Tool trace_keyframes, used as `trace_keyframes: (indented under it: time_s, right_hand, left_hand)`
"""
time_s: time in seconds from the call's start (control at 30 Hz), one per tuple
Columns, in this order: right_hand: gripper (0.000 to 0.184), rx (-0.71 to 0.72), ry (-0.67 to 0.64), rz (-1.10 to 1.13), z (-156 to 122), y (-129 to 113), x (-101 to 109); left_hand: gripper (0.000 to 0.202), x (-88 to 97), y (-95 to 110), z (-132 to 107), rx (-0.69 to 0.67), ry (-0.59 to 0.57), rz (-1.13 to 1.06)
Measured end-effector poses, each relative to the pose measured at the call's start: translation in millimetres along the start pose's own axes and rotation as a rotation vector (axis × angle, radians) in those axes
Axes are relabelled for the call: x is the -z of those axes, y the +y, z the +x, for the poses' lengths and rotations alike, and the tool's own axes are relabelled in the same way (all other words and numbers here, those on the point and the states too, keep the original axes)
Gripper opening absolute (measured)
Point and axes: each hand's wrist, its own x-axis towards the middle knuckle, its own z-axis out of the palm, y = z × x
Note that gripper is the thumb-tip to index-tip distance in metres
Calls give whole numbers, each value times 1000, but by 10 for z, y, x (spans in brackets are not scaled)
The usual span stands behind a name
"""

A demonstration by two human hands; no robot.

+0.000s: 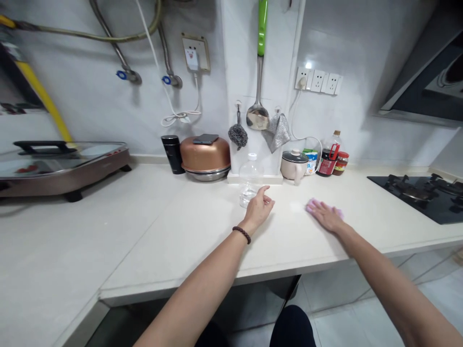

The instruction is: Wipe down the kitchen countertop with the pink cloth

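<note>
My left hand hovers over the middle of the counter, its thumb and fingers apart with nothing between them. Just behind it stands a clear plastic bottle with a white cap and some clear liquid at the bottom. The hand covers part of the bottle's base, and I cannot tell whether they touch. On the right, a pink cloth lies on the white countertop. My right hand rests flat on top of it, fingers stretched out, hiding most of the cloth.
Along the wall stand a black tumbler, a copper-coloured pot carrying a phone, a small lidded pot and several condiment containers. An electric pan sits at left, a gas stove at right. A spatula hangs above.
</note>
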Motion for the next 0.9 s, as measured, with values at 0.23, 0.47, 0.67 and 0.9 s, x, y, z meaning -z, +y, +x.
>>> trace_keyframes:
  time_s: [0.23,0.47,0.67,0.9]
  right_hand:
    - [63,-357,36,-121,-115,747,166]
    - [65,-155,-49,-115,-486,155,2]
    - [60,189,-200,-58,-829,37,-3]
    - [63,147,-57,-174,-333,136,17]
  left_hand:
    - [57,-7,85,-21,-17,-132,86]
    - [57,-21,94,-36,1,-213,141]
    - [55,-24,129,-77,19,-275,171]
    - [53,-82,256,-174,-9,-351,193]
